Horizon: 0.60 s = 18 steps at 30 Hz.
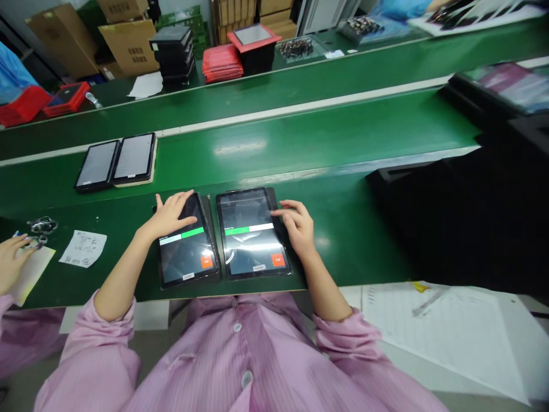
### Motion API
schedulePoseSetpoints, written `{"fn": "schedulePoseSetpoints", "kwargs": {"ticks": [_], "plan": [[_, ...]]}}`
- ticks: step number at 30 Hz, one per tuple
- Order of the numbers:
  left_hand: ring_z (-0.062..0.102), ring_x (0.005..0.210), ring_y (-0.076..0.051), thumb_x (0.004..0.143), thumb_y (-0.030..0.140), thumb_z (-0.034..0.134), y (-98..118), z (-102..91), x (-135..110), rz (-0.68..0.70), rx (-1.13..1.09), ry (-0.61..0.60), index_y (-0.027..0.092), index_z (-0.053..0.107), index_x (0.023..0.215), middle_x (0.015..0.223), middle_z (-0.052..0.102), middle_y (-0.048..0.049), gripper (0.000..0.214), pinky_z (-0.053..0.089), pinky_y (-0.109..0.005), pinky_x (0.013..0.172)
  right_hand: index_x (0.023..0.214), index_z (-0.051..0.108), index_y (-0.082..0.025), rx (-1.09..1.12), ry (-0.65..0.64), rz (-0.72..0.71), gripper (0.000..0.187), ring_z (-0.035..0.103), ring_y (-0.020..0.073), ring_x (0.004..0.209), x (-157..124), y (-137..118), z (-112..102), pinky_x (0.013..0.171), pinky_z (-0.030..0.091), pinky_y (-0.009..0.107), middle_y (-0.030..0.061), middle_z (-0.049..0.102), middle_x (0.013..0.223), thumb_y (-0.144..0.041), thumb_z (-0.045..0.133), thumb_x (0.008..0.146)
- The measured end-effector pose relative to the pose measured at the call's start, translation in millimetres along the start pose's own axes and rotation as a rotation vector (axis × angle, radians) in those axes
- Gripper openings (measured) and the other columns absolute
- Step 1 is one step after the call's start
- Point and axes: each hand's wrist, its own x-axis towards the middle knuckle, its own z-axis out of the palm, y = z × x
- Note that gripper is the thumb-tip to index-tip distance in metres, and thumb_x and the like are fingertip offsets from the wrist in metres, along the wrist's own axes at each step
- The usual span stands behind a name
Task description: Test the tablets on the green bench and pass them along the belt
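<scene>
The left tablet (182, 258) lies just left of the right tablet (249, 249). The left hand (169, 217) spreads over the left tablet, fingers apart; the right hand (301, 229), loosely bent, fingers parted, points at the right tablet's right edge, though from here I can't tell if it's touching.

"Fail" reads in white on the orange square (203, 263) of the near left tablet (178, 264) and the orange patch (275, 261) of the near right tablet (243, 254). Handwriting on the left paper slip (83, 249) is illegible.
</scene>
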Motion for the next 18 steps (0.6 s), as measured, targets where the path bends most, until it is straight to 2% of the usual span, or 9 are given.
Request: {"fn": "schedulePoseSetpoints", "kwargs": {"ticks": [2,4,6,8,15,18], "plan": [[0.029,0.147,-0.040,0.090,0.063,0.056,2,-1.8,7,0.044,-0.020,-0.043,0.033,0.022,0.157,0.158,0.034,-0.0170,0.081,-0.004,-0.080,0.109,0.104,0.076,-0.025,0.040,0.033,0.149,0.028,0.063,0.0265,0.101,1,5,2,0.087,0.055,0.045,0.0089,0.065,0.109,-0.040,0.057,0.090],[0.023,0.149,-0.041,0.086,0.059,0.065,3,-2.0,14,0.084,-0.002,-0.096,0.035,0.037,0.150,0.158,0.032,-0.0172,0.074,-0.002,-0.081,0.108,0.104,0.075,-0.024,0.065,-0.002,0.240,0.028,0.064,0.0256,0.095,3,12,5,0.083,0.056,0.043,0.0087,0.066,0.105,-0.040,0.063,0.085],[0.017,0.151,-0.042,0.084,0.051,0.071,4,-1.1,19,0.101,0.010,-0.152,0.034,0.053,0.136,0.157,0.031,-0.0162,0.058,0.001,-0.082,0.108,0.100,0.075,-0.023,0.082,-0.043,0.276,0.027,0.065,0.0254,0.096,3,18,7,0.084,0.055,0.043,0.0085,0.067,0.104,-0.041,0.064,0.083],[0.014,0.151,-0.043,0.083,0.046,0.073,5,-0.3,22,0.096,0.010,-0.188,0.033,0.060,0.125,0.156,0.031,-0.0146,0.046,0.004,-0.082,0.108,0.099,0.075,-0.023,0.086,-0.062,0.287,0.028,0.065,0.0257,0.098,4,20,7,0.086,0.054,0.043,0.0083,0.067,0.105,-0.042,0.065,0.081],[0.019,0.148,-0.042,0.079,0.043,0.077,7,-1.9,33,0.126,0.033,-0.215,0.031,0.063,0.114,0.142,0.040,-0.0133,0.039,0.004,-0.082,0.108,0.100,0.072,-0.023,0.066,-0.085,0.295,0.027,0.063,0.0248,0.094,5,23,7,0.086,0.053,0.043,0.0079,0.067,0.106,-0.039,0.067,0.079],[0.026,0.144,-0.042,0.073,0.045,0.081,5,-2.6,37,0.123,0.011,-0.197,0.031,0.062,0.115,0.135,0.044,-0.0116,0.048,0.005,-0.081,0.110,0.106,0.070,-0.025,0.048,-0.104,0.279,0.030,0.061,0.0249,0.094,6,28,8,0.088,0.052,0.045,0.0078,0.066,0.107,-0.039,0.066,0.080]]}}
